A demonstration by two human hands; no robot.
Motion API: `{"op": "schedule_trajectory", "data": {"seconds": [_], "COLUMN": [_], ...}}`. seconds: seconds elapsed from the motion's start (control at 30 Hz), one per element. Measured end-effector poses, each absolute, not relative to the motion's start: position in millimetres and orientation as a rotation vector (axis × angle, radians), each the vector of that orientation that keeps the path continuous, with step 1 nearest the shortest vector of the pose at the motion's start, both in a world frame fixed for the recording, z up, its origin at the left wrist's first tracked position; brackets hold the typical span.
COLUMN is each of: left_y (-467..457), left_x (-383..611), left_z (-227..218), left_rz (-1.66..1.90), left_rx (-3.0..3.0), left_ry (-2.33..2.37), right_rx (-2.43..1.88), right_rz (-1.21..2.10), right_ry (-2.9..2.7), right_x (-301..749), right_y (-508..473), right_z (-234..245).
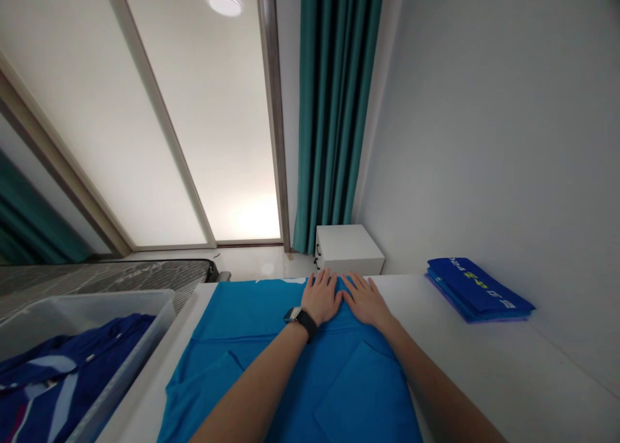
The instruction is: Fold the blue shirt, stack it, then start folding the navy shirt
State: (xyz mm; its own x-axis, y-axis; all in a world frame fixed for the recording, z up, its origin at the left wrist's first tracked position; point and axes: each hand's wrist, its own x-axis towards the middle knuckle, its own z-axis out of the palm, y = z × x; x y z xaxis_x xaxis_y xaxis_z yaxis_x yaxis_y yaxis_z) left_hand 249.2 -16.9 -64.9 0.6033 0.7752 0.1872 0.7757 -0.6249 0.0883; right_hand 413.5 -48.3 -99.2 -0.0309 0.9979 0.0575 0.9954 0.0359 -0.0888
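Note:
A bright blue shirt (242,307) lies spread over the white table (445,365), with a sleeve showing on each side and a bit of white print at its far edge. Flat on the far part of the cloth rests my left hand (322,298), fingers stretched forward, a watch (300,318) on its wrist. Beside it my right hand (367,301) also presses flat on the shirt, its fingers spread. The two hands nearly meet at the thumbs. Parts of the shirt are hidden under my forearms.
To the right, a stack of folded blue clothes (477,291) lies near the wall. A translucent plastic bin (167,301) with dark blue clothing (92,365) stands at left. Behind the table are a white cabinet (349,243), a green curtain (334,120) and a mattress (184,275).

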Motion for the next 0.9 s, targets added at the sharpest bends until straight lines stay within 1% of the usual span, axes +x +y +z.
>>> {"op": "schedule_trajectory", "data": {"seconds": [0.2, 0.37, 0.63, 0.9], "left_y": [-5, 5, -10, -13], "left_x": [240, 228, 245, 239], "left_z": [-58, -59, -65, -83], "left_rz": [-0.256, -0.265, -0.322, -0.314], "left_rx": [-2.817, -2.786, -2.891, -2.860], "left_ry": [-1.385, -1.411, -1.200, -1.358], "right_rx": [-2.132, -2.122, -2.112, -2.103], "right_rz": [0.046, 0.058, 0.003, 0.002], "right_ry": [-2.165, -2.172, -2.196, -2.178], "right_x": [414, 413, 414, 414], "right_y": [-47, -49, -48, -48], "right_z": [-101, -98, -100, -102]}}
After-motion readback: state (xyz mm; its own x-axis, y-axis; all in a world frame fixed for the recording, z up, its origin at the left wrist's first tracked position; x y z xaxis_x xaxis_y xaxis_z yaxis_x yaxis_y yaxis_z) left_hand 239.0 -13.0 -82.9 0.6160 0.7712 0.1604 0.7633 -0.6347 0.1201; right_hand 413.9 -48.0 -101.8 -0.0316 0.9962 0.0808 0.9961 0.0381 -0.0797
